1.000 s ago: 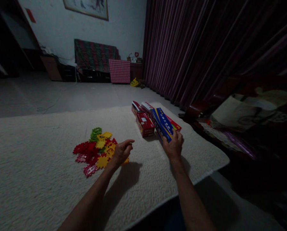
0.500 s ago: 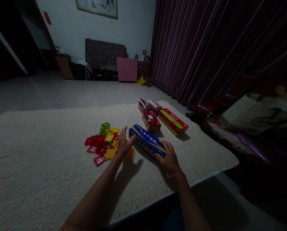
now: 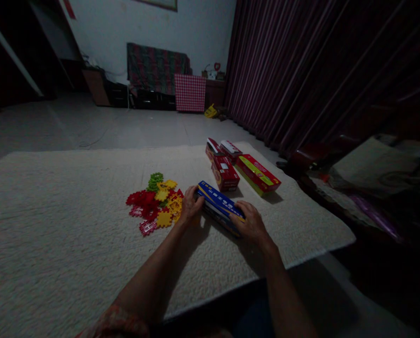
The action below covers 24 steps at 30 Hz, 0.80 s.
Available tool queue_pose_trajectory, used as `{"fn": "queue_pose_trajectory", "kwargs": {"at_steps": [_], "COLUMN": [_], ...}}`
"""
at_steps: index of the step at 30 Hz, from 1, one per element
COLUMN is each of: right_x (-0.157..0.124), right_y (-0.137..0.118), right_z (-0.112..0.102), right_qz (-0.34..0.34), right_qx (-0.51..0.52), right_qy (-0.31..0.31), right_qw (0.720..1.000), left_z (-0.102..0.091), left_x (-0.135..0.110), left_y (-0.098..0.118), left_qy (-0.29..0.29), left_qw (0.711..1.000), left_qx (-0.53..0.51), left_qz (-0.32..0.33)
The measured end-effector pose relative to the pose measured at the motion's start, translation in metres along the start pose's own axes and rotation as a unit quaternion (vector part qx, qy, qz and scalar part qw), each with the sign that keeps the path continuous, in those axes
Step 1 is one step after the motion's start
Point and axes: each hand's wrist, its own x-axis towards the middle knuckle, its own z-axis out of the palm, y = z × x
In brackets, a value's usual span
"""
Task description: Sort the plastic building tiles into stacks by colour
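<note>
A long blue box (image 3: 217, 202) with yellow trim lies on the cream rug (image 3: 72, 220) in front of me. My left hand (image 3: 190, 206) grips its far-left end and my right hand (image 3: 251, 225) grips its near-right end. Just left of my left hand is a pile of red, yellow and green plastic puzzle pieces (image 3: 155, 202). Beyond the blue box lie a red box (image 3: 225, 172), a longer red and yellow-green box (image 3: 258, 173), and two smaller red and white boxes (image 3: 221, 148).
A dark wooden couch with cushions (image 3: 368, 178) stands to the right, off the rug's edge. Dark striped curtains (image 3: 301, 70) hang behind it. Far across the floor are a checkered red box (image 3: 189, 92) and low furniture under a plaid cloth (image 3: 155, 68).
My right hand carried the blue box from the row of boxes to the rug in front of me. My left hand came off the puzzle pieces and took hold of its other end.
</note>
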Motion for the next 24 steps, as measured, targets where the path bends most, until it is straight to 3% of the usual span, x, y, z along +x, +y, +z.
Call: {"fn": "queue_pose_trajectory", "kwargs": {"at_steps": [11,16,24], "right_x": [0.022,0.016,0.012], "right_y": [-0.018,-0.019,-0.003], "right_z": [-0.028,-0.023,-0.001], "right_qz": [-0.024,-0.062,-0.057], "right_qx": [-0.033,-0.065,-0.113], "right_qy": [-0.152,-0.130,-0.079], "right_qw": [0.988,0.987,0.989], "left_z": [-0.004,-0.002,-0.002], "left_x": [-0.001,-0.001,0.003], "left_y": [0.004,0.003,0.002], "left_qy": [-0.004,-0.003,-0.010], "left_qw": [1.000,1.000,0.999], "left_qx": [-0.003,-0.003,0.027], "left_qz": [-0.022,-0.021,-0.034]}}
